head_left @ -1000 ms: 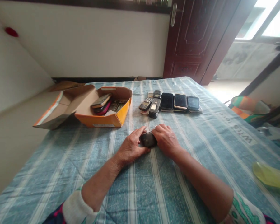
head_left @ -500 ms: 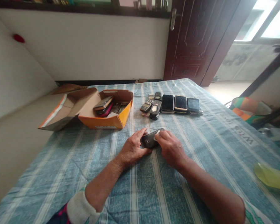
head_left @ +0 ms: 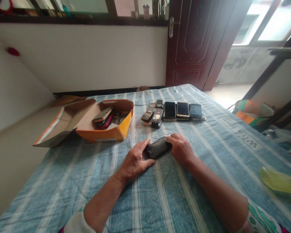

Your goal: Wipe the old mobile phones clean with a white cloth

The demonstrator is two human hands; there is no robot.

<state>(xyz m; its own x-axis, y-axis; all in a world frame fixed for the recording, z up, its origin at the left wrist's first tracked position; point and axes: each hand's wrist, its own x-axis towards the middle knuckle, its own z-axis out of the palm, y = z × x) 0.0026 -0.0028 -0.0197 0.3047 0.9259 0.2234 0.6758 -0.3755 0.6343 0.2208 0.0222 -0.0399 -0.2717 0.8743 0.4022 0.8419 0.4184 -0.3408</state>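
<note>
A black mobile phone (head_left: 158, 148) lies tilted just above the bed cover, its back with a small round camera lens facing up. My left hand (head_left: 135, 160) grips its left end between thumb and fingers. At the right end, my right hand (head_left: 180, 147) is closed with its fingertips pressed to the phone's edge; only a sliver of white cloth shows by them. Beyond my hands lie several phones: a keypad phone (head_left: 148, 114), a dark phone (head_left: 157, 117), and stacks topped by a black smartphone (head_left: 169, 110), a gold-edged smartphone (head_left: 183, 109) and a grey-blue one (head_left: 196, 110).
To the left, an orange cardboard box (head_left: 104, 136) stands with its lid (head_left: 63, 121) folded back and several phones inside. A striped blue cover (head_left: 121, 200) spreads under everything. A yellow item (head_left: 278, 183) lies at the right. Behind are a wall and a brown door (head_left: 194, 42).
My right hand has slid from the phone's back to its right end, uncovering more of the back. The white cloth is now mostly hidden. My view has shifted slightly.
</note>
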